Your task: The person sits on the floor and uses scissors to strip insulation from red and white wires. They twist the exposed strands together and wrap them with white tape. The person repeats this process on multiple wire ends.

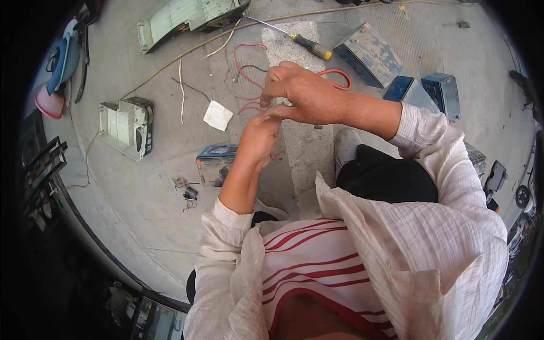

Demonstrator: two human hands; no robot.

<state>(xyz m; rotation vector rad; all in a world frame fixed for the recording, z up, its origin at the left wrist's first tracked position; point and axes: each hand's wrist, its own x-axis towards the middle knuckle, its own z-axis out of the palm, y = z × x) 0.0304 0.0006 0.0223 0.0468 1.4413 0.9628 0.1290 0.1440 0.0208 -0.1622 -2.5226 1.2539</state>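
Note:
My left hand (260,136) is closed and raised at the middle of the view, touching my right hand (306,96), whose curled fingers meet it from above. What they grip between them is too hidden to make out. Red wire (249,75) and a looped red cable (344,76) show around and behind my hands. A yellow-black screwdriver (311,46) lies beyond them on the pale strip of floor. A white square piece (217,115) lies left of my hands, and a dusty blue-topped battery (212,170) sits below it.
More dusty batteries (368,54) stand at the right. Pale plastic casings (122,127) lie at left and top, with cords (181,90) across the concrete. A blue-pink molded item (68,59), dark frames (42,170) and small electrical parts (190,192) are at the left. My shoe (345,150) is below.

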